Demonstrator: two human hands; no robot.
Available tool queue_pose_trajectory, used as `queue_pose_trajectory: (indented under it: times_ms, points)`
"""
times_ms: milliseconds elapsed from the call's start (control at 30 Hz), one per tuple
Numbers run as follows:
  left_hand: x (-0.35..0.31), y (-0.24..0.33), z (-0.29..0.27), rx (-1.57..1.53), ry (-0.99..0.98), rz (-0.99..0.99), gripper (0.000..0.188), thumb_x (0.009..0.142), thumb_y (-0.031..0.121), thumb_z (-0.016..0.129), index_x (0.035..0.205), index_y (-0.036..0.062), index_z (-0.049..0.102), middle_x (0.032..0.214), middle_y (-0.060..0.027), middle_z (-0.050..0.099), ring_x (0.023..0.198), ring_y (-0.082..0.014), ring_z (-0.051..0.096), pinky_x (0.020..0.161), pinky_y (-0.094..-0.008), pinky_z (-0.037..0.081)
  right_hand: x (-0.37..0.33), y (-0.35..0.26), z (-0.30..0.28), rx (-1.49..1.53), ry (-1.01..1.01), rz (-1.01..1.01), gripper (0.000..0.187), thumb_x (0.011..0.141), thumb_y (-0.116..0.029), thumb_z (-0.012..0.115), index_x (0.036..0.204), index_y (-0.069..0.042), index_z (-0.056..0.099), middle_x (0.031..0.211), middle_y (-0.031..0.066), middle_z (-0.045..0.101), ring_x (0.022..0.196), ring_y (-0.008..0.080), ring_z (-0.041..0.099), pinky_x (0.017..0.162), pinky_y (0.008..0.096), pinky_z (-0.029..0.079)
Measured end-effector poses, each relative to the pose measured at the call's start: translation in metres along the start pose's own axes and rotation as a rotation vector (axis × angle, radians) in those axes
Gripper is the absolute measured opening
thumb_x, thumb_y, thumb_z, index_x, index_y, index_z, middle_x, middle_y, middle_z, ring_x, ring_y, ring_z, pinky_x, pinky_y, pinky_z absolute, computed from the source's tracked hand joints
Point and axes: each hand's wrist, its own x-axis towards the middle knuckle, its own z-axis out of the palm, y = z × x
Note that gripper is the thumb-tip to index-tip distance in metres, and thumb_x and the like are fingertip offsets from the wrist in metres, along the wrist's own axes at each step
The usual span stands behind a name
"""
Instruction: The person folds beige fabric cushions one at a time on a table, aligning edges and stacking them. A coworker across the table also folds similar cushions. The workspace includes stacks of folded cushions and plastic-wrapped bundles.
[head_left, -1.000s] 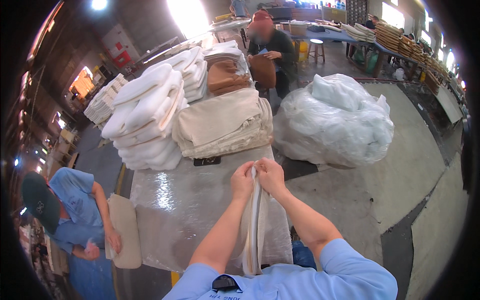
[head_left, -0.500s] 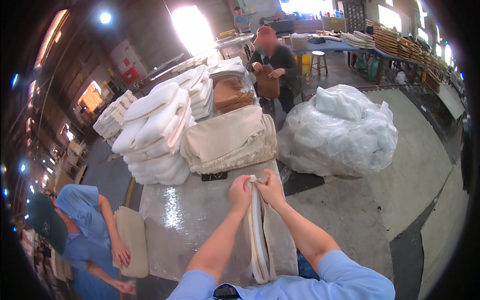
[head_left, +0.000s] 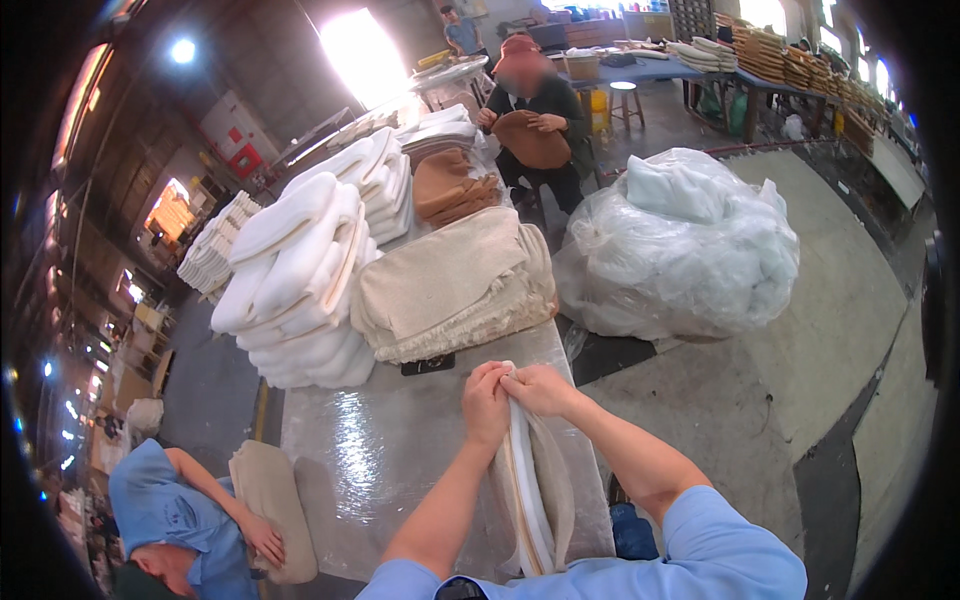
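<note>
The long beige cover (head_left: 550,480), with a white band (head_left: 533,505) along it, stretches from my chest out over the shiny table (head_left: 400,490). My left hand (head_left: 487,400) and right hand (head_left: 540,389) both pinch its far end, touching each other. Beyond lies a stack of beige fabric (head_left: 450,285), between piled white pads (head_left: 290,270) (the taller heap) and a bulging clear bag (head_left: 690,245). At my left, a co-worker's hand (head_left: 263,541) rests on a beige cushion (head_left: 285,500).

A big opening (head_left: 365,60) past the far end of the bench (head_left: 325,480) glows very white. Glare (head_left: 355,450) shines near the bench's left edge. The room (head_left: 130,120) looks dim far left. Straight lines bend near the rim, and the corners are black.
</note>
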Motion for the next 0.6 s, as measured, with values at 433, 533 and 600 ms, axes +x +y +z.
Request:
queue_pose_trajectory:
  times_ms: [433, 533, 600]
  points:
    - [-0.019, -0.007, -0.011, -0.185, 0.119, -0.064, 0.014, 0.097, 0.001, 0.068, 0.108, 0.0029, 0.077, 0.114, -0.0125, 0.068, 0.107, -0.0294, 0.066, 0.095, -0.0381, 0.055, -0.023, -0.024, 0.009, -0.232, -0.063, -0.253, 0.035, 0.107, -0.031, 0.055, 0.096, -0.002, 0.071, 0.109, 0.0185, 0.072, 0.102, 0.0428, 0.069, 0.087, 0.0536, 0.054]
    - [-0.021, -0.009, -0.021, -0.12, 0.123, -0.119, 0.012, 0.097, 0.002, 0.07, 0.107, 0.0035, 0.078, 0.109, -0.0117, 0.064, 0.105, -0.0272, 0.063, 0.094, -0.0377, 0.053, -0.017, -0.024, 0.006, -0.16, -0.141, -0.266, 0.038, 0.11, -0.035, 0.054, 0.103, -0.002, 0.071, 0.114, 0.0148, 0.072, 0.101, 0.0344, 0.07, 0.088, 0.0482, 0.055]
    - [-0.019, -0.01, -0.024, -0.069, 0.113, -0.085, 0.012, 0.097, 0.004, 0.071, 0.106, 0.0038, 0.078, 0.11, -0.0127, 0.063, 0.107, -0.0292, 0.062, 0.095, -0.0387, 0.052, 0.002, -0.01, -0.011, 0.166, -0.233, 0.063, 0.041, 0.112, -0.039, 0.053, 0.109, -0.002, 0.071, 0.118, 0.0102, 0.072, 0.102, 0.0256, 0.069, 0.09, 0.0432, 0.054]
